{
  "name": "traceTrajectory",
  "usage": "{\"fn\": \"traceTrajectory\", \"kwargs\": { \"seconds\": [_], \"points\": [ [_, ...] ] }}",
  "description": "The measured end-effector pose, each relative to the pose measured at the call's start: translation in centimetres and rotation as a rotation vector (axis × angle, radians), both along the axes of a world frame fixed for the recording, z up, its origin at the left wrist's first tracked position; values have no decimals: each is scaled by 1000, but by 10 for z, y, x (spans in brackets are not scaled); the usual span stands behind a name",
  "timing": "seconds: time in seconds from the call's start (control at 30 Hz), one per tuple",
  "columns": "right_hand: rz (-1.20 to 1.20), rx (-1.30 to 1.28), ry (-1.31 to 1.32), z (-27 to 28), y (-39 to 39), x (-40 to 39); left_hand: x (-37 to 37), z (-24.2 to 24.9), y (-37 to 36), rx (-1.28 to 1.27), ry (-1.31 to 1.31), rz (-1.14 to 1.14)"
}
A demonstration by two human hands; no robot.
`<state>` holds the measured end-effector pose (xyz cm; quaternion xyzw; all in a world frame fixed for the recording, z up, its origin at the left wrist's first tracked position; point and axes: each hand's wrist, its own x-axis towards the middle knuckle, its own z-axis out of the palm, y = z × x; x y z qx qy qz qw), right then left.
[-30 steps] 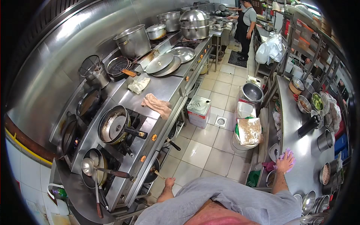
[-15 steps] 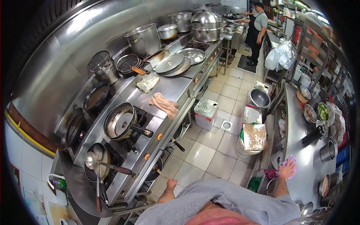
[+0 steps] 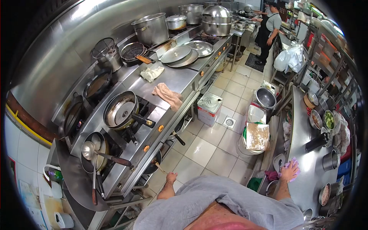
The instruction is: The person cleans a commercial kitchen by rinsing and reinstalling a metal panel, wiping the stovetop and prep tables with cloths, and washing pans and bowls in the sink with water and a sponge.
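My left hand (image 3: 171,177) is closed at the end of a pan's wooden handle (image 3: 160,167), low beside the stove front. The dark pan (image 3: 152,165) sits partly hidden under the stove edge. Over on the right, my right hand (image 3: 287,172) presses a light purple cloth (image 3: 294,168) against the steel counter (image 3: 303,188), its fingers spread over the cloth. Next to that hand, at the counter's near edge, are a dark pink cloth (image 3: 271,175) and a pale scoop-like utensil (image 3: 278,161).
The stove along the left carries stacked frying pans (image 3: 122,111), ladles (image 3: 88,150), a pink towel (image 3: 168,96) and pots (image 3: 150,28). On the tiled floor stand a square tin (image 3: 209,108) and a cardboard-topped bucket (image 3: 257,137). A person in a black apron (image 3: 264,34) stands farther back.
The head view has turned slightly, shifting the whole scene. My left hand stays by the wooden handle. The right hand and purple cloth have shifted only a little on the counter.
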<state>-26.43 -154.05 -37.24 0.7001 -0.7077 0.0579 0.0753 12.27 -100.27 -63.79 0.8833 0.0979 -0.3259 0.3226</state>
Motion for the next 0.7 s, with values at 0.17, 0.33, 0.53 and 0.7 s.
{"fn": "traceTrajectory", "kwargs": {
  "seconds": [0.17,0.33,0.53,0.7],
  "points": [
    [-11,-34,47,-13,-9,-6,-6,1,5,-4,-42,24],
    [42,-74,39,-23,-14,-13,-12,5,13,37,-42,1],
    [72,-34,62,-17,-17,-10,-19,3,17,74,-144,75],
    [29,-64,92,-14,-15,-5,-23,27,15,81,-90,32]
  ]
}}
